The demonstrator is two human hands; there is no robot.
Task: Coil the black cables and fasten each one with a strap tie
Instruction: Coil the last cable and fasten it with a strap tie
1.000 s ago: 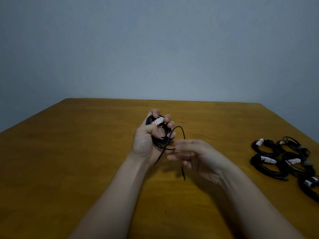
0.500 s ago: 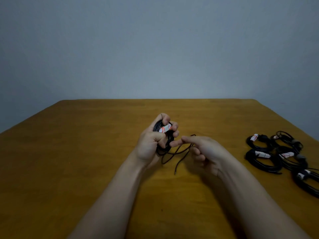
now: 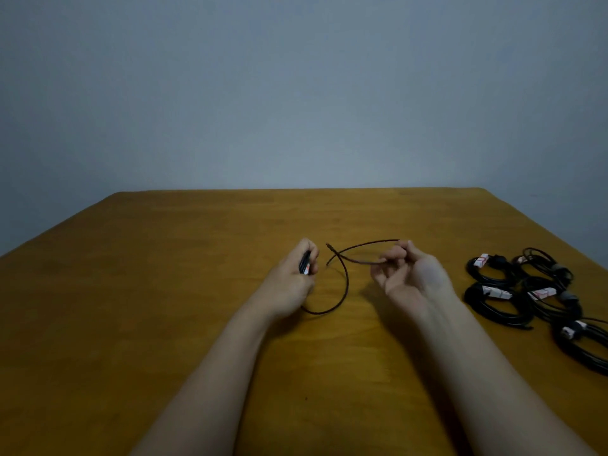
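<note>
In the head view, the left hand [image 3: 291,279] is curled tight around the wound-up part of the black cable [image 3: 347,284]. Only a thin dark edge of that bundle peeks out past the fingers. A small white tag [image 3: 306,268] with red marks sits on the bundle. The marks are too small and blurry to read.

A loose piece of the cable comes out from under the left hand. It bends in a round curve toward the right, then goes up and away from the person. Its thin tip [image 3: 328,246] points to the far side of the table [image 3: 164,291]. From there the cable runs mostly left to right, over to the right hand [image 3: 409,274]. The right hand is turned palm up, and its bent fingers pinch the cable.

On the right side of the table lies a pile of tied cables [image 3: 490,302], wound in rings. Each has a white and red label [image 3: 539,293], but the words cannot be read. A plain grey wall [image 3: 296,93] is behind the table.
</note>
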